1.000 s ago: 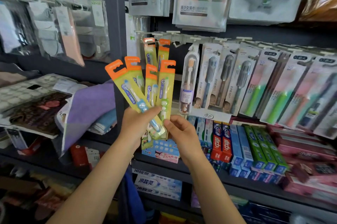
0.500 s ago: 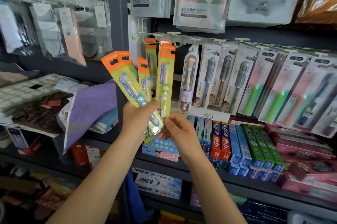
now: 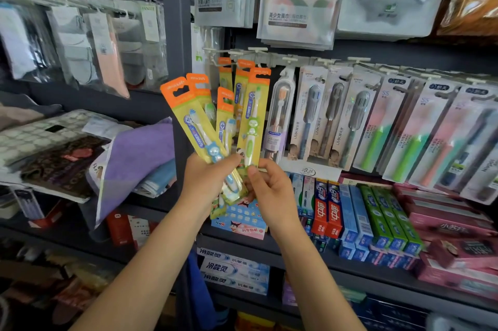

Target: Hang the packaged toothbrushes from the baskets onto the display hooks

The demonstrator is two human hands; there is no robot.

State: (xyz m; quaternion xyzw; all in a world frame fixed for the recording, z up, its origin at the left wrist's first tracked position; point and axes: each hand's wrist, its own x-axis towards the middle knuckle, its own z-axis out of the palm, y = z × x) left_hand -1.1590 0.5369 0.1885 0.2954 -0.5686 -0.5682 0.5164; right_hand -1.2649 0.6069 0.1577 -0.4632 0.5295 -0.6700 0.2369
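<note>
Toothbrush packs point(image 3: 204, 125) fan out from the left hand point(image 3: 208, 185), just below the display hooks point(image 3: 242, 54). The right hand point(image 3: 270, 190) pinches the green-handled pack point(image 3: 253, 120) by its foot; best lift it clear and align its orange hanger slot squarely with a hook. Since a second ago that pack has risen upright, apart from the fan.

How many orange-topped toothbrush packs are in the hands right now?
4: three fanned in the left hand (blue-bear pack frontmost), one green-handled pack in the right hand; more may hide behind.
</note>
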